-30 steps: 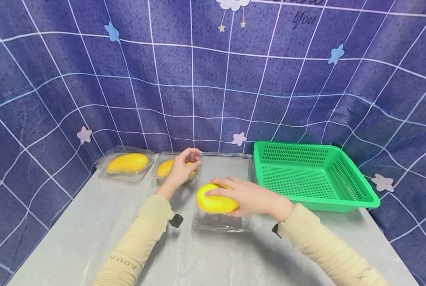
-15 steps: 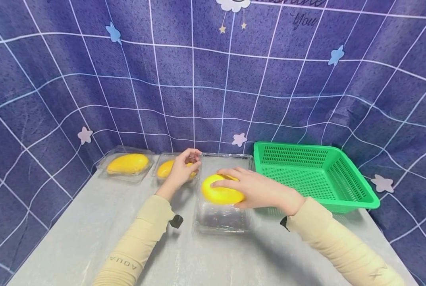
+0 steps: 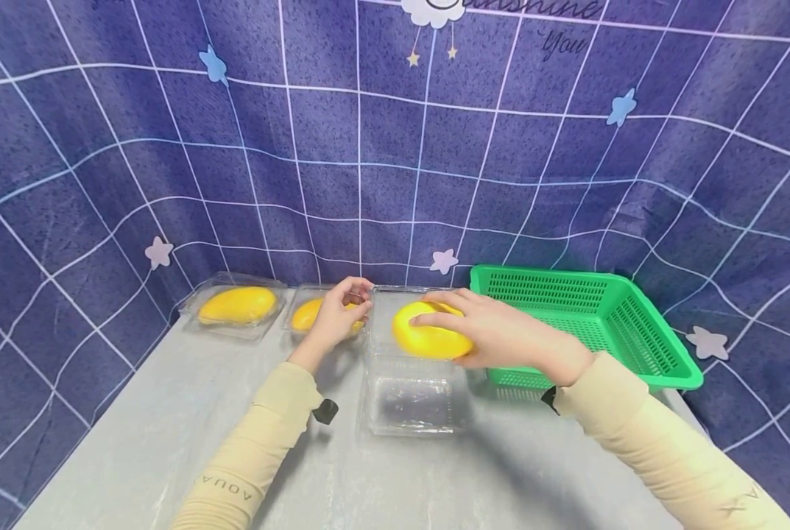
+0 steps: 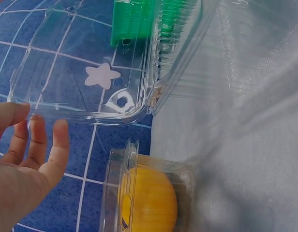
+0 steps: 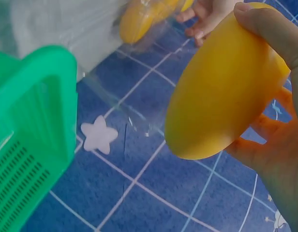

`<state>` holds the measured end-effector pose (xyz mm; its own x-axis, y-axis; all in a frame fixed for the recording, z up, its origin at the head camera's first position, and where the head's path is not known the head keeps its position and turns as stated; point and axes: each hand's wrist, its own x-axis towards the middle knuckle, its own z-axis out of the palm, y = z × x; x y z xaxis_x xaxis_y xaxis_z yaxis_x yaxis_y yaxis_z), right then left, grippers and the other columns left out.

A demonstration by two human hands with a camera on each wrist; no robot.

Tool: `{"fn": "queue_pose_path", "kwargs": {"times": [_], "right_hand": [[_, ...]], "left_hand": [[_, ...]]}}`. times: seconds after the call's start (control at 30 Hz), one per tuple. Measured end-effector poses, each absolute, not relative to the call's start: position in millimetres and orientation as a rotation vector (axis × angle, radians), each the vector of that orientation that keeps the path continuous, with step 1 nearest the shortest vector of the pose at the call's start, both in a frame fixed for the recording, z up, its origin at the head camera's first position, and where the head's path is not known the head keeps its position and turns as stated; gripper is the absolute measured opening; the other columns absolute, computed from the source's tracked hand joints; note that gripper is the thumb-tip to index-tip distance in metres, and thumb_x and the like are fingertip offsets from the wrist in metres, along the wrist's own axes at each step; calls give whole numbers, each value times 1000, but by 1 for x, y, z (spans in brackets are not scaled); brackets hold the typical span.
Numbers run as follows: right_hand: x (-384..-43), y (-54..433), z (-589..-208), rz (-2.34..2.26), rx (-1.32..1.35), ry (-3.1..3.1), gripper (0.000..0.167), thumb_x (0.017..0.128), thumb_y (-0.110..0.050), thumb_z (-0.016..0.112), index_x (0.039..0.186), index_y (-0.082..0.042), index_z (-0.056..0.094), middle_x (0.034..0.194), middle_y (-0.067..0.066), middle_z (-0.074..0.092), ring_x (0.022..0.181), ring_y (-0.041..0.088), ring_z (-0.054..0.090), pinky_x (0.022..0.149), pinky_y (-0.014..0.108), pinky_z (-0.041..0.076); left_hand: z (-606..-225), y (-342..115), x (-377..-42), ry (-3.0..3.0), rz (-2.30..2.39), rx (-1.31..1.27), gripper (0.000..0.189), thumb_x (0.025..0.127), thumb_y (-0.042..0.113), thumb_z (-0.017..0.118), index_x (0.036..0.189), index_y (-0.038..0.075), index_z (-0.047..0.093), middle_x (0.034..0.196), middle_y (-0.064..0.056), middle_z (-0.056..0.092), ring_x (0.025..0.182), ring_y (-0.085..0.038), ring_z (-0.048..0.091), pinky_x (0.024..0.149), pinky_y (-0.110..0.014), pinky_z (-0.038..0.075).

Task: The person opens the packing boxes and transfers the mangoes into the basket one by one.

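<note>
Currently, in the head view, the right hand grips a yellow mango crosswise over the far half of a clear clamshell. The left wrist view puts the left hand at the clamshell's rim, pinching or not, I cannot tell; the right wrist view shows room between mango and green basket.

smooth, softly glossy yellow fruit, clear, shiny plastic container, green plastic basket, matt cloth curtain

"Sunshine", "You" on curtain, "AQUA" on sleeve
</note>
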<state>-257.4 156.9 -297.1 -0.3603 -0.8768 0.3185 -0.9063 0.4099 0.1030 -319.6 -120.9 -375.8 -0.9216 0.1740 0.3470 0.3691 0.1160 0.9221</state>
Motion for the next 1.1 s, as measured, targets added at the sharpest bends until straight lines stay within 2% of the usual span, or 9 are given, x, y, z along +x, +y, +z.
{"fn": "queue_pose_path", "kwargs": {"times": [0.2,0.37,0.6,0.83,1.1], "right_hand": [[-260,169,-288,162,1461,-2433,79,66,-19,83,135,-29,46,140,3,43,115,22,47,90,38,50],[-264,181,-280,148,1401,-2467,78,66,-20,81,135,-29,46,140,5,42,118,24,46,88,42,52],[-269,197,-274,161,1346,-2481,79,64,-16,81,134,-28,46,139,4,42,116,25,47,81,39,53],[-276,213,-272,142,1223,-2514,81,63,-20,83,135,-28,46,138,5,42,112,28,49,75,42,55],[-283,228,-276,175,1134,-2539,80,64,-22,85,134,-26,46,135,8,44,108,31,50,70,46,55]], "left_hand": [[-377,-120,-320,-2234,-1891,-553,30,83,-14,58,113,-11,54,96,-30,51,82,-29,55,73,-64,51],[-376,-120,-319,-2239,-1899,-545,29,83,-15,58,112,-9,56,98,-31,51,83,-31,55,74,-64,51],[-376,-121,-318,-2242,-1920,-541,31,83,-14,58,114,-12,54,98,-30,51,84,-30,55,75,-64,51],[-376,-120,-318,-2245,-1889,-544,31,83,-15,58,114,-11,55,96,-29,51,81,-28,55,72,-63,52],[-374,-119,-317,-2241,-1894,-552,31,83,-15,58,113,-11,55,96,-30,50,84,-33,55,73,-64,51]]}}
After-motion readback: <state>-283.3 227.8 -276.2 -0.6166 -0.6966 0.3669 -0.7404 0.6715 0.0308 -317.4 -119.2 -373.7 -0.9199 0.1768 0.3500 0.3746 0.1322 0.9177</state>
